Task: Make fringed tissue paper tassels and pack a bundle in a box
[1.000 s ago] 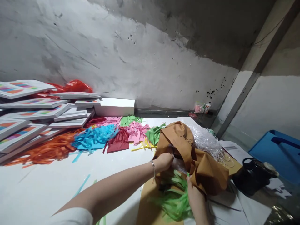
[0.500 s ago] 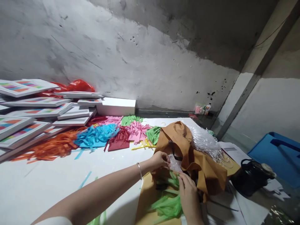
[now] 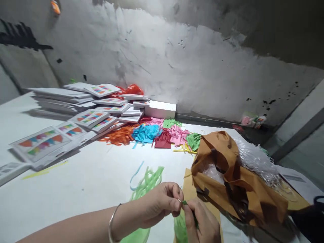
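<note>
Left hand [image 3: 160, 204] pinches pale sliver [image 3: 179, 200], right hand [image 3: 202, 221] green tassel [image 3: 180, 227]; nearly together, six o'clock. Likely fastening; next needs steadiness.

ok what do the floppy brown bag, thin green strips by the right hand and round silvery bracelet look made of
Floppy brown bag: probably matte cloth, given soft folds. Thin green strips: paper or plastic, unclear which; limp, slightly sheer. Round silvery bracelet: likely polished metal, given its shine.

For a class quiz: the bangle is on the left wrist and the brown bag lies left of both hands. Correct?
No: the head view shows the brown bag to the right of the left hand and right hand; the bangle is on the left wrist.
</note>
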The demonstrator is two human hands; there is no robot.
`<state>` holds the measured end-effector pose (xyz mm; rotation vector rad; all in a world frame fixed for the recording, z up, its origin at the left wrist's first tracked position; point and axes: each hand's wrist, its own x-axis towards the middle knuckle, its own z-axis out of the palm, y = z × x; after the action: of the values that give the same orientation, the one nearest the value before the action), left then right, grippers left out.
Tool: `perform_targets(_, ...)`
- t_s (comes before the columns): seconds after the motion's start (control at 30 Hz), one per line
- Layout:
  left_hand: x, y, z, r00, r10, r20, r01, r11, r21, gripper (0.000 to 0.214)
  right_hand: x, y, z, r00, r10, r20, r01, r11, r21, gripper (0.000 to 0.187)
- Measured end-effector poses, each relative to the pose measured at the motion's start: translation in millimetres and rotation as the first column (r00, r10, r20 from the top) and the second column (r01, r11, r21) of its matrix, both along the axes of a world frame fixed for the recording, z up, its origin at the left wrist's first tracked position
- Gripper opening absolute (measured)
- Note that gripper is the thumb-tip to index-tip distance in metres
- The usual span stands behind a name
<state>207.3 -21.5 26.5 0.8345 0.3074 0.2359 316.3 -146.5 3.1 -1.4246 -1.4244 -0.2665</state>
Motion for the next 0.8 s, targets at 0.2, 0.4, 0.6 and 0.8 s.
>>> perform_targets(0.2,-42,-5,-1.7,0.981,0.175,0.080,-0.174,0.985,-0.023,0.038,-36,6,3.0,0.998,0.030,0.049,-0.029,0.999,-0.028,0.019)
perform_targets(0.4,-71,-3,-5.3,0.967,0.243,0.081,-0.241,0.970,-0.035,0.037,-64,9,7.7,0.990,0.035,0.133,-0.025,0.996,-0.082,0.020)
perform_targets(0.6,-100,5,-11.5,0.963,0.256,0.080,-0.262,0.962,0.072,0.034,-69,15,24.9,0.894,0.265,0.361,-0.166,0.945,-0.284,0.017)
perform_targets(0.8,-125,15,-13.3,0.989,0.142,0.032,-0.145,0.975,0.168,0.033,-75,22,29.0,0.897,0.421,0.136,-0.337,0.849,-0.408,0.017)
